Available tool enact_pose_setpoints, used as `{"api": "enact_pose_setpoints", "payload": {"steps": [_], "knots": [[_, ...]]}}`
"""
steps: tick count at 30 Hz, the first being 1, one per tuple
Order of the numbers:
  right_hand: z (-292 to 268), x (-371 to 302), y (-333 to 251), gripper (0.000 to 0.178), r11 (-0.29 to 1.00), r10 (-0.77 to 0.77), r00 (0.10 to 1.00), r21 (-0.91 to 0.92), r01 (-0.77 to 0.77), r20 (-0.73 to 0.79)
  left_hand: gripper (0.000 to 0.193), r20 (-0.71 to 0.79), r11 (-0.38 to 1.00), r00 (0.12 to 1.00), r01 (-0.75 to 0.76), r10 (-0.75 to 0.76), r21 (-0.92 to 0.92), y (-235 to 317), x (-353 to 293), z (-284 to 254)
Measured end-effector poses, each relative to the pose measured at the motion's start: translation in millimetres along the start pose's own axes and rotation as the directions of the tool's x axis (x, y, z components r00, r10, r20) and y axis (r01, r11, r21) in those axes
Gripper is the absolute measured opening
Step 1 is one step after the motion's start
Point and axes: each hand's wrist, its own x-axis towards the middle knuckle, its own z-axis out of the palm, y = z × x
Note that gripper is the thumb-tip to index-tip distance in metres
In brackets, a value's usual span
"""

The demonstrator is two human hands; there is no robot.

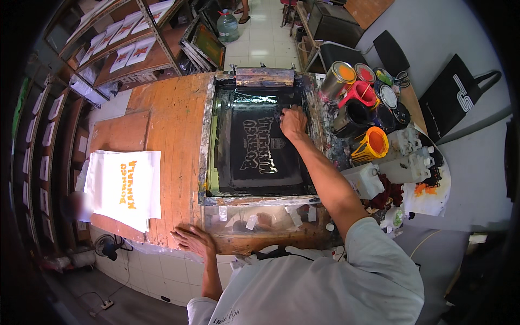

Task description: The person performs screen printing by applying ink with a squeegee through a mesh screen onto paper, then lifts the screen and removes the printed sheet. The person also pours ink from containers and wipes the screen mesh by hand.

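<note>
A screen-printing frame (204,162) lies on the wooden table (176,124), its dark mesh (238,187) carrying a lettered design in the middle. Over the upper right part of the mesh is my right hand (294,122), its fingers closed around something small and dark that I cannot make out. Wet, shiny streaks show on the mesh toward the far end. My left hand (195,240) rests with spread fingers on the table's near edge, holding nothing. Left of the frame lies a stack of white printed sheets (108,184) with orange lettering.
Right of the frame crowd paint cans (339,79), an orange-smeared cup (375,143), a red cup (360,95) and plastic jugs (406,166). A hinge clamp (264,79) holds the frame's far end. Shelves (157,32) with printed sheets stand at the left; a water bottle (227,27) stands beyond.
</note>
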Motion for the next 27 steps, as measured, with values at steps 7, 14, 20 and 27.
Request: {"api": "enact_pose_setpoints", "payload": {"steps": [7,14,20,27], "knots": [[-143,-106,-4,0.066,0.957,-0.035,0.886,0.239,0.162,-0.462,0.075,-0.073,0.999,0.997,-0.04,0.039,-0.02,-11,-1,7],[-174,-266,111,0.124,0.879,0.407,0.753,0.447,-0.168,-0.517,0.078,-0.081,0.998,0.996,-0.016,0.022,0.063,-16,4,22],[-145,-255,148,0.114,0.741,0.533,0.814,0.592,-0.316,-0.233,0.078,-0.061,0.995,0.997,-0.035,0.041,0.098,-17,8,28],[-171,-194,126,0.098,0.924,0.142,0.938,0.383,-0.01,-0.317,0.08,-0.032,0.999,0.999,-0.022,0.023,0.049,-12,6,16]]}}
